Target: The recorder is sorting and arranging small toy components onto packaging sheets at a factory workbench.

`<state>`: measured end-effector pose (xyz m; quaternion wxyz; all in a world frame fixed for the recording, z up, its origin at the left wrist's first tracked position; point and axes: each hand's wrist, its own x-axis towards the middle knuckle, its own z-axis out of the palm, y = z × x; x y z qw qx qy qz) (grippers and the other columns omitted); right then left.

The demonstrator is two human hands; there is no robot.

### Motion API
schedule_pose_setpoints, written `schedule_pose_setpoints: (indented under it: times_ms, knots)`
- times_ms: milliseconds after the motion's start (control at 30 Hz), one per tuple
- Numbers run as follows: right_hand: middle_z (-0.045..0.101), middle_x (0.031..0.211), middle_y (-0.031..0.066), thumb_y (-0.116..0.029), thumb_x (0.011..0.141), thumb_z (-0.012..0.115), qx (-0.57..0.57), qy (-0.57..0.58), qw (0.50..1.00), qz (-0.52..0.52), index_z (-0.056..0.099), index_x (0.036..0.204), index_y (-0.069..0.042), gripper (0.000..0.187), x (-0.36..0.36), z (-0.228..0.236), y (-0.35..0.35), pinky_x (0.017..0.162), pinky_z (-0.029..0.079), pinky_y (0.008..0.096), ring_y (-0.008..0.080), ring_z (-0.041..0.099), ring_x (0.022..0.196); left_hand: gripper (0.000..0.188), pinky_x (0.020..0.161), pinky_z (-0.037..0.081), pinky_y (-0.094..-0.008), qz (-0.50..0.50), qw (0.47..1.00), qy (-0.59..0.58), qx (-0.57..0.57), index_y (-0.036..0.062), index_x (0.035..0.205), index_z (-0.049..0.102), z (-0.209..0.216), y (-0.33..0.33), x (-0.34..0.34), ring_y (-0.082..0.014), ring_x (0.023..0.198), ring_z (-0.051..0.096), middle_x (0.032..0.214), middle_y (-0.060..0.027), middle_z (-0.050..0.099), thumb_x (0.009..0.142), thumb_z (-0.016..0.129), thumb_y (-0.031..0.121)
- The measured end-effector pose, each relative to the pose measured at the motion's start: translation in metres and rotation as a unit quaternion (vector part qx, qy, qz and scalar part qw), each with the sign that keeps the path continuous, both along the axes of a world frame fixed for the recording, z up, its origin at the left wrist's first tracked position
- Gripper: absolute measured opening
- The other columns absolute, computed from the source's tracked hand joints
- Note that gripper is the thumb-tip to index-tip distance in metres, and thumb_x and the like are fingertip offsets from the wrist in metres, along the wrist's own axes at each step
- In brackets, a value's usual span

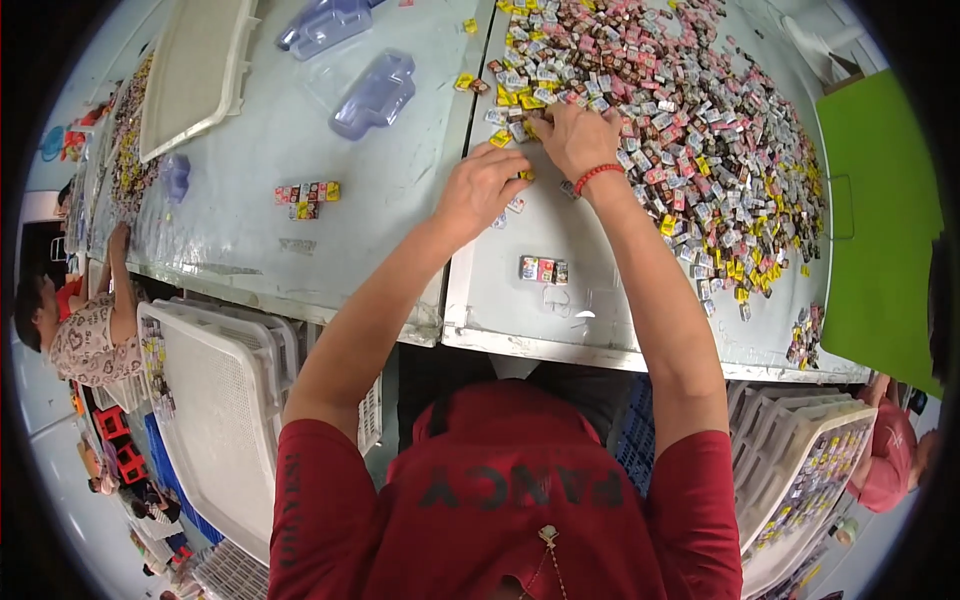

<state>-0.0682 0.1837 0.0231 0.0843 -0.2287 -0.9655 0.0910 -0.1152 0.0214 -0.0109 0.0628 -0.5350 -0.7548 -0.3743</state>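
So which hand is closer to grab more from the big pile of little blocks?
Probably the right hand: it already rests on the pile of little blocks. The left hand sits just outside its edge.

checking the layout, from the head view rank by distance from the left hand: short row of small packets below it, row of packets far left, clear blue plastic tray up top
1. Short row of small packets, just below-right of the left hand.
2. Row of packets, to its left.
3. Clear blue plastic tray, up and left; close to the second, but slightly farther.

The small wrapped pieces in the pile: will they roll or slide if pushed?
The pieces look flat and boxy, so probably slide, not roll. Likely light: they lie loosely heaped. The right hand and left hand work at the pile's edge, so they seem easy to pinch.
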Motion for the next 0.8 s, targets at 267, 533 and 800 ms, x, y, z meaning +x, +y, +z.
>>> schedule_pose_setpoints:
  times_ms: [267,533,800]
  knots:
    - [0.071,0.08,0.0098,-0.047,0.086,0.058,-0.1,0.022,0.995,-0.003,0.07,0.096,-0.014,0.036,0.011,0.003,0.004,0.089,0.035,0.0512,0.0285,0.067,0.078,0.019,0.079,0.051,-0.0347,0.013,1.0,-0.015,0.024,0.0035,0.091,0.068,0.003,-0.007,0.0,-0.0257,0.088,0.061,0.095,-0.0069,0.068,0.073,0.072,0.01]
    - [0.07,0.083,0.0125,-0.045,0.08,0.062,0.044,-0.038,0.998,-0.039,0.072,0.082,-0.01,0.036,-0.016,0.015,-0.012,0.095,0.031,0.0519,0.0306,0.063,0.094,0.019,0.078,0.051,-0.0346,0.024,0.999,-0.032,0.017,0.0039,0.089,0.068,0.001,-0.006,0.003,-0.0258,0.086,0.061,0.092,-0.0069,0.067,0.071,0.072,0.009]
    - [0.069,0.081,0.0101,-0.039,0.078,0.066,0.107,0.118,0.987,0.018,0.07,0.08,-0.011,0.029,-0.002,-0.001,-0.004,0.093,0.033,0.054,0.0287,0.062,0.089,0.02,0.08,0.049,-0.036,0.033,0.999,0.014,0.0,0.0041,0.09,0.068,0.004,0.001,-0.001,-0.0268,0.089,0.06,0.092,-0.007,0.067,0.072,0.072,0.011]
